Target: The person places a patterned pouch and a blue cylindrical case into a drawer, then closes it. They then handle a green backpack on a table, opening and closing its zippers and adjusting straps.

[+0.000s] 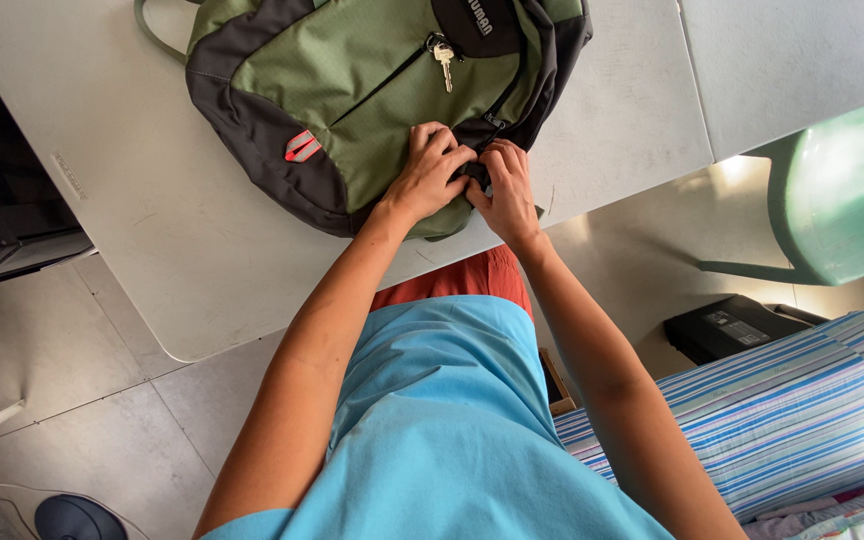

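Grey floor tiles run under a pale grey, scuffed surface (132,200) with rounded corners, and on it lies a green and charcoal fabric backpack (352,90) with a small red reflective tab. Its long axis runs away from the person, angled a little to their right, so the end nearest the surface's edge sits right under both hands. A silver key (443,62) hangs from a zipper pull on the front pocket, further along the bag and apart from the fingers.

Both hands meet at that near end, almost touching each other. The left hand (427,175) lies knuckles-up on the green panel, fingers curled down and pinching at the dark seam. The right hand (505,190) is curled alongside it, fingertips tucked into the same dark edge. Whatever small part they grip is hidden beneath the fingers; I cannot tell what it is.

Off to the person's right stand a green plastic chair (842,200) and a blue striped mattress (802,400), well apart from the bag.
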